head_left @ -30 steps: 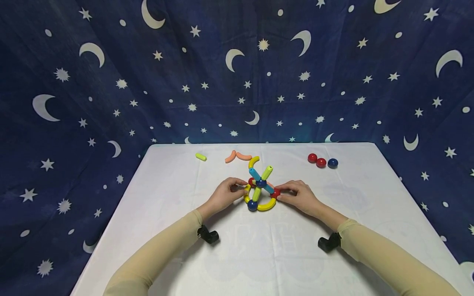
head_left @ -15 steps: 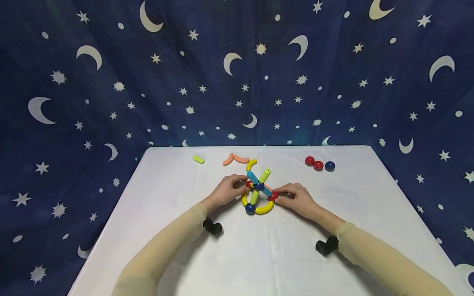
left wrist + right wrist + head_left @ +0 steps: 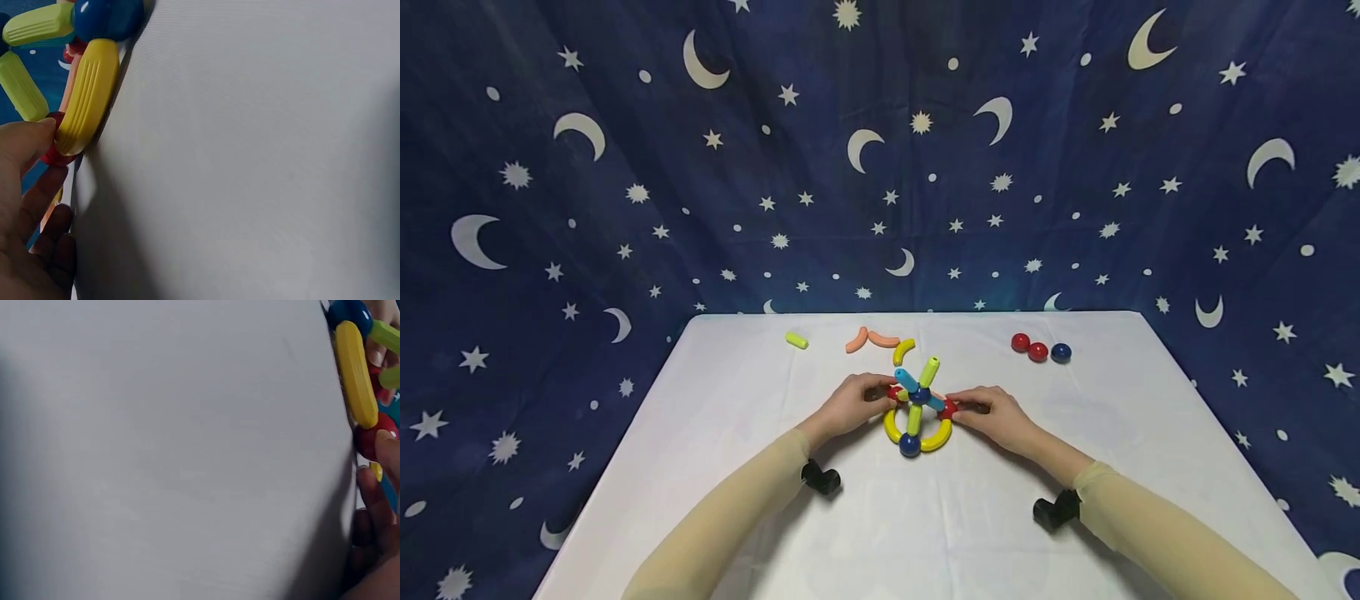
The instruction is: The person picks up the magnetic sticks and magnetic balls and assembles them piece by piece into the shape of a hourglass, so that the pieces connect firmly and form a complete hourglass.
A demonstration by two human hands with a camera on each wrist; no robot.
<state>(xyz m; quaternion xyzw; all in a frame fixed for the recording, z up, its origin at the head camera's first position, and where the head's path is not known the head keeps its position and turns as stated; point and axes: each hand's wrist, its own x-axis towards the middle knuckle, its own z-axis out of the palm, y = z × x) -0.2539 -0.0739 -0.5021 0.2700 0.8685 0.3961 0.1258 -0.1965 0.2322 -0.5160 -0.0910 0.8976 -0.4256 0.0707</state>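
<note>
The model (image 3: 915,417) is being held near the middle of the white worktop (image 3: 880,533), between 2 hands. By the left hand (image 3: 853,404), the left red ball (image 3: 55,150) is being pinched between thumb and fingertip, with the other fingers being loosely bent below it. By the right hand (image 3: 1000,418), the right red ball (image 3: 375,439) is being gripped in the same way, thumb on top.

In front, the front blue ball (image 3: 910,445) is being flanked by 2 yellow arcs (image 3: 937,436), by which it is being linked to the 2 red balls. Above, the centre blue ball (image 3: 919,395) is being borne by sloping rods: it is being met by the front green rod (image 3: 39,24) and the lower blue rod (image 3: 936,403), while the upper green rod (image 3: 930,372) and the upper blue rod (image 3: 906,380) are being pointed upward from it. Behind the model, another yellow arc (image 3: 903,352) is being seen; whether it is being touched by the model cannot be told.

Toward the far edge, a loose green rod (image 3: 797,340) and 2 orange arcs (image 3: 883,340) are being shown at left, and 2 loose red balls (image 3: 1038,352) beside 1 loose blue ball (image 3: 1061,353) at right. The worktop is being backed by a dark blue curtain (image 3: 820,250) with pale moons and stars.
</note>
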